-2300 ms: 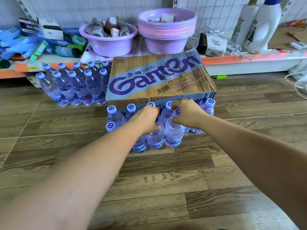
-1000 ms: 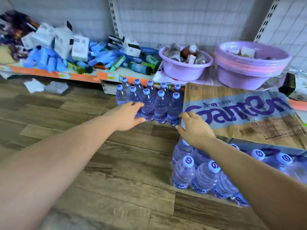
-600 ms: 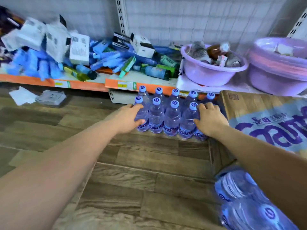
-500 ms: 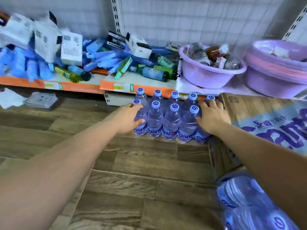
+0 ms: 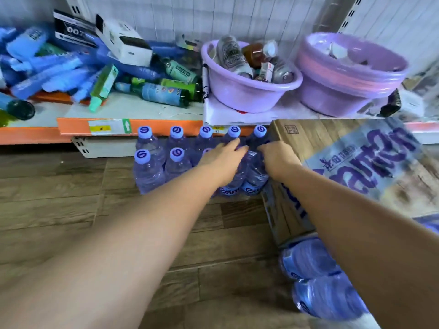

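Observation:
A shrink-wrapped pack of water bottles (image 5: 152, 169) with purple caps stands on the wooden floor against the low shelf. My left hand (image 5: 222, 162) lies over the top of its front row, fingers curled down among the bottle necks. My right hand (image 5: 278, 157) grips the pack's right end, fingers curled in beside the last bottle. The caps under both hands are hidden.
A printed cardboard box (image 5: 332, 148) touches the pack's right side and lies on another bottle pack (image 5: 316, 281). The orange-edged shelf (image 5: 107, 127) holds loose bottles and boxes, a lilac basin (image 5: 249, 93) of small items and stacked basins (image 5: 344, 93).
My view moved left from the pack under the box to the pack by the shelf. Both hands left its two ends and came together on its right part.

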### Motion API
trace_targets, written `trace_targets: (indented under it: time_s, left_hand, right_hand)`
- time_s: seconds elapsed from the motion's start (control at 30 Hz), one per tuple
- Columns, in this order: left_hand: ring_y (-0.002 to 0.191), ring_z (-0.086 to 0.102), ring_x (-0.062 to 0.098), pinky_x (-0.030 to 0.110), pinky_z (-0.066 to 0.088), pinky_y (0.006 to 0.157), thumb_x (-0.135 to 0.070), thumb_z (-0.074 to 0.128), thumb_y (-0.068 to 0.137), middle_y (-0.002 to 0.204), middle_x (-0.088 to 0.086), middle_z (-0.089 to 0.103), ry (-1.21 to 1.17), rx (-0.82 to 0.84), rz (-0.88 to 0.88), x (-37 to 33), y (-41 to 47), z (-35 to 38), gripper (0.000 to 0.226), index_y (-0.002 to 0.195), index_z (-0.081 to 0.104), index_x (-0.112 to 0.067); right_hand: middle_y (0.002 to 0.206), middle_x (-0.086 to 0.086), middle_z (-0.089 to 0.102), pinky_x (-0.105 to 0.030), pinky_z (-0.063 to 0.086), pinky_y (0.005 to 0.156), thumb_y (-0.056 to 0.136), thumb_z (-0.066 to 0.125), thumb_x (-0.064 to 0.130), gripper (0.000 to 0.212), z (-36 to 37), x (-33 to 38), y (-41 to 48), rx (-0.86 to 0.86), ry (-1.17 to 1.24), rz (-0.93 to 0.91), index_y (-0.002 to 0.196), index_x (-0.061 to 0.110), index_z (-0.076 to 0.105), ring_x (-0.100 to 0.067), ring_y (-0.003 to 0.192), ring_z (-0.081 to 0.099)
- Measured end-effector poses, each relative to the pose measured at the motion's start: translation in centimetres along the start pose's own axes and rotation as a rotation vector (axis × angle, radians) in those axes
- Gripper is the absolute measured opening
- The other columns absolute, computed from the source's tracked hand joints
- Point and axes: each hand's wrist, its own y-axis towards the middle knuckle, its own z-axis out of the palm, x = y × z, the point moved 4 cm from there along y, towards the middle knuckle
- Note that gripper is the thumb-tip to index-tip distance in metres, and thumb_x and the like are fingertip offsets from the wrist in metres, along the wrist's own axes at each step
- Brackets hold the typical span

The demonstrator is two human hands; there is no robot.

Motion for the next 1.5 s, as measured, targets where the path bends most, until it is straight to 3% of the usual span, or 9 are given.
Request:
trace_targets:
  time_s: [0.1,0.2,0.5,0.67,0.83,1.0,1.17,1.3,1.5]
  left_hand:
    - [0.132,0.039,0.035,0.04,0.04,0.086,-0.01,0.029,0.096,0.15,0.009,0.031,0.027,0.072,-0.104,-0.6,2.3,0.6,0.053,0.147,0.023,-0.022]
    - [0.114,0.051,0.039,0.039,0.036,0.071,-0.007,0.037,0.095,0.127,0.016,0.046,0.167,0.003,-0.039,-1.6,3.2,0.2,0.039,0.134,0.039,-0.011]
    - [0.105,0.054,0.041,0.04,0.035,0.067,0.002,0.044,0.089,0.119,0.02,0.047,0.217,-0.103,0.013,-2.1,0.6,0.3,0.037,0.126,0.039,-0.003]
    - [0.104,0.054,0.038,0.038,0.039,0.066,0.007,0.054,0.082,0.122,0.019,0.042,0.245,-0.07,-0.034,-3.7,-1.7,1.6,0.053,0.131,0.035,-0.003]
    - [0.092,0.059,0.04,0.038,0.038,0.06,0.004,0.05,0.085,0.121,0.018,0.041,0.178,-0.128,-0.167,-4.0,-3.8,0.5,0.045,0.127,0.037,-0.004]
    - [0.093,0.057,0.043,0.041,0.034,0.062,-0.006,0.046,0.09,0.12,0.022,0.04,0.128,-0.208,-0.191,-7.0,-6.5,-2.6,0.026,0.115,0.042,-0.002]
    - [0.096,0.057,0.044,0.044,0.043,0.07,-0.018,0.048,0.093,0.118,0.021,0.044,0.23,-0.343,-0.18,-10.8,-9.1,-8.1,0.031,0.121,0.043,-0.005]
    - [0.104,0.054,0.047,0.05,0.047,0.083,-0.025,0.049,0.092,0.125,0.027,0.044,0.187,-0.47,-0.131,-15.0,-9.5,-12.7,0.033,0.118,0.047,-0.004]
    - [0.108,0.054,0.045,0.048,0.045,0.084,-0.026,0.049,0.092,0.12,0.026,0.05,0.191,-0.533,-0.048,-23.7,-8.8,-17.0,0.031,0.117,0.048,-0.007]
  right_hand:
    - [0.119,-0.017,0.063,-0.033,0.049,0.085,0.09,0.048,0.004,0.035,-0.1,-0.4,-0.5,0.023,0.015,0.0,0.123,0.01,0.06,-0.034,0.11,0.061]
    - [0.125,-0.017,0.059,-0.033,0.047,0.09,0.094,0.044,0.006,0.038,0.1,-1.0,-0.7,0.043,0.055,-0.001,0.13,0.011,0.057,-0.034,0.116,0.057]
    - [0.117,-0.013,0.054,-0.034,0.04,0.073,0.091,0.048,0.01,0.029,0.9,-0.2,-2.1,-0.132,-0.001,-0.052,0.117,0.013,0.058,-0.036,0.106,0.057]
    - [0.135,-0.02,0.034,-0.038,0.047,0.075,0.088,0.051,0.001,0.043,2.0,-0.2,-3.4,-0.077,0.052,-0.04,0.129,0.011,0.043,-0.043,0.1,0.059]
    - [0.13,-0.023,0.038,-0.032,0.043,0.073,0.087,0.051,0.003,0.036,0.9,-0.2,-4.6,-0.043,0.153,-0.087,0.122,0.008,0.048,-0.039,0.102,0.058]
    - [0.126,-0.018,0.052,-0.03,0.047,0.086,0.084,0.053,0.011,0.033,-3.5,-1.4,-7.6,-0.141,0.319,-0.106,0.116,0.013,0.061,-0.033,0.111,0.057]
    - [0.117,-0.015,0.065,-0.03,0.048,0.085,0.085,0.052,0.008,0.028,-9.7,-4.1,-11.6,-0.295,0.338,-0.196,0.109,0.011,0.067,-0.031,0.112,0.058]
    - [0.122,-0.013,0.064,-0.032,0.047,0.091,0.087,0.053,0.011,0.032,-14.9,-7.8,-15.5,-0.38,0.325,-0.205,0.117,0.008,0.065,-0.031,0.114,0.059]
    - [0.113,-0.014,0.068,-0.027,0.049,0.084,0.081,0.058,0.015,0.031,-19.6,-15.4,-20.2,-0.429,0.353,-0.108,0.109,0.013,0.07,-0.031,0.108,0.062]
